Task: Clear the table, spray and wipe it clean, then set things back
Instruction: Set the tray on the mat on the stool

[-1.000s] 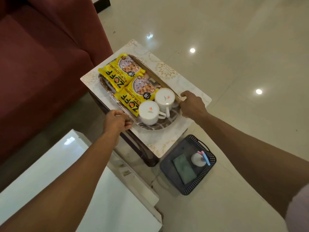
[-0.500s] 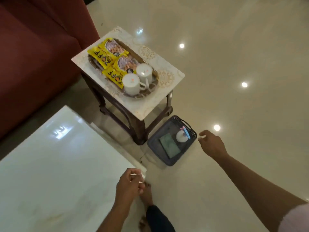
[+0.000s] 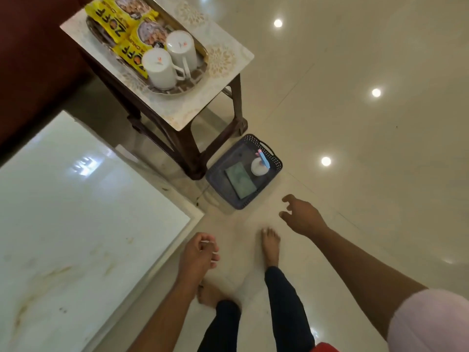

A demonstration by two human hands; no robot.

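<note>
A white marble table (image 3: 76,212) with brownish stains fills the lower left. On a small side table (image 3: 223,62) stands a metal tray (image 3: 200,72) with two yellow snack packets (image 3: 121,19) and two upturned white cups (image 3: 160,68). On the floor beside it sits a dark basket (image 3: 218,179) holding a green cloth (image 3: 240,181) and a white spray bottle (image 3: 258,165). My right hand (image 3: 302,215) hovers empty just below the basket, fingers loosely spread. My left hand (image 3: 198,252) hangs by the marble table's corner, fingers loosely curled, holding nothing.
A dark red sofa (image 3: 33,59) lies along the upper left behind both tables. My bare feet (image 3: 270,246) stand on the glossy cream tile floor (image 3: 355,135), which stretches open to the right.
Both hands let go of the tray on the side table and dropped back. I stepped away, and my right hand has come down close to the basket.
</note>
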